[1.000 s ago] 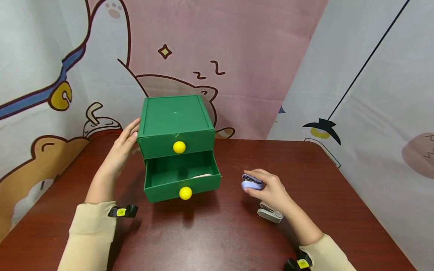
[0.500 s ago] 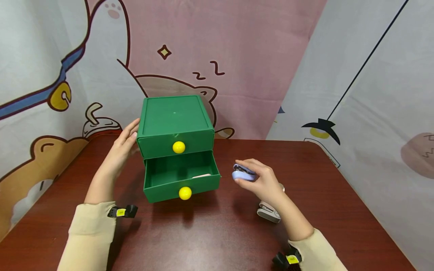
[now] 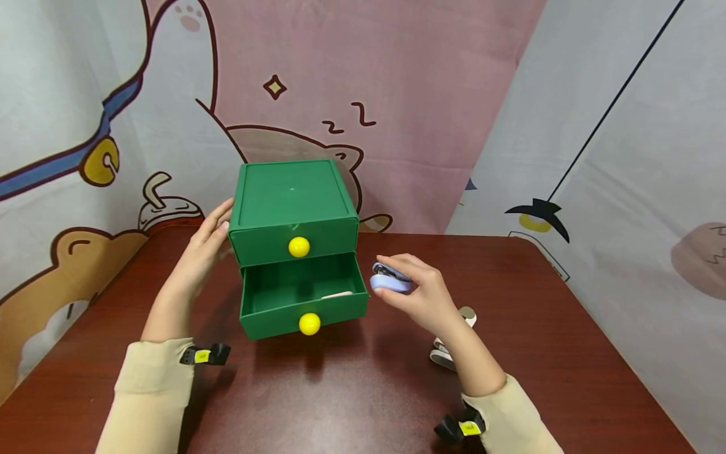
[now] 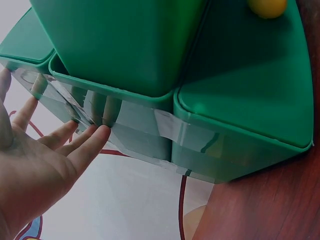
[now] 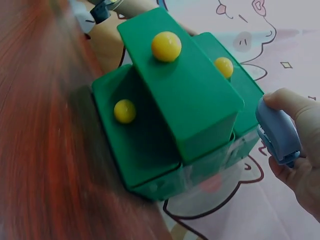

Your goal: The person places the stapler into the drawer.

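Observation:
A green drawer cabinet (image 3: 292, 195) with yellow knobs stands on the table, its middle drawer (image 3: 334, 309) pulled out. The fingers of my left hand (image 3: 195, 261) are extended, with fingertips against the cabinet's side, as the left wrist view shows too. My right hand (image 3: 422, 293) pinches a small light-blue stapler (image 3: 391, 282) between thumb and fingers, just right of the drawer's edge. In the right wrist view the stapler (image 5: 277, 132) is held beside the cabinet. A flat white item (image 3: 337, 294) lies inside the drawer, mostly hidden by its front.
On the dark red-brown table (image 3: 363, 403), a white-and-grey stapler (image 3: 442, 359) lies under my right forearm, partly covered. A pale item with a round greyish end (image 3: 468, 314) shows just behind that forearm. A cartoon-printed cloth (image 3: 431, 113) hangs behind the table.
My right hand has moved left and a little up with the light-blue stapler, from above the table to beside the pulled-out drawer. The left hand and cabinet have stayed in place.

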Available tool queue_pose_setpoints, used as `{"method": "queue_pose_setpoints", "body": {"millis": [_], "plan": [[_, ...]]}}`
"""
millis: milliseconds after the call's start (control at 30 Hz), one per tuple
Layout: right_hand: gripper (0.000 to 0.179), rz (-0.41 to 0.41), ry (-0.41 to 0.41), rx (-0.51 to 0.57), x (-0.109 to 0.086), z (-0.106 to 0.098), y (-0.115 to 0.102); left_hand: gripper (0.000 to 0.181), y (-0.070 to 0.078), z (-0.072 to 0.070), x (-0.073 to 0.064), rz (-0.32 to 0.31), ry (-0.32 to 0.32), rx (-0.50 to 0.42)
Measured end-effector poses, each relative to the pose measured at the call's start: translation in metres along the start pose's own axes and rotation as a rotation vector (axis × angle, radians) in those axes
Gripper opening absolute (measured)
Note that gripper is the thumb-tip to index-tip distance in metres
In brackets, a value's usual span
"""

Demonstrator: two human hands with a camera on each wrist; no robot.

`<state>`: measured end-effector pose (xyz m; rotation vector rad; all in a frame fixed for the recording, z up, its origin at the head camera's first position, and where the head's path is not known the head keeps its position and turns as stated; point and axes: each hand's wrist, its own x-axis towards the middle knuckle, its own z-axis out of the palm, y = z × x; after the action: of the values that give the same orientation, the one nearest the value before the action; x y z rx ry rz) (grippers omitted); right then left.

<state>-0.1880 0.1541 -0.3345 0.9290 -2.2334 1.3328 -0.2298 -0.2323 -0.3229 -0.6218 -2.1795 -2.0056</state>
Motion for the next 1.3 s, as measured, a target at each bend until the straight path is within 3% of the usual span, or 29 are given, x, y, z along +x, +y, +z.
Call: {"method": "queue_pose_setpoints", "body": {"millis": [333,600,867,1300], "plan": [[0.045,-0.076,0.001,0.035,0.02,0.012,-0.04,0.055,-0.001,0.0,0.0,0.013,-0.007,-0.021],[0.049,-0.019,0.001,0.094,0.028,0.031,-0.025,0.055,0.0,0.0,0.0,-0.003,-0.002,0.004],[0.048,0.031,0.0,0.131,0.034,0.048,-0.026,0.056,0.0,0.0,0.0,-0.011,-0.004,0.001],[0.047,0.091,-0.164,0.029,0.041,0.065,-0.032,0.056,0.0,0.0,-0.001,0.004,0.001,-0.022]]}}
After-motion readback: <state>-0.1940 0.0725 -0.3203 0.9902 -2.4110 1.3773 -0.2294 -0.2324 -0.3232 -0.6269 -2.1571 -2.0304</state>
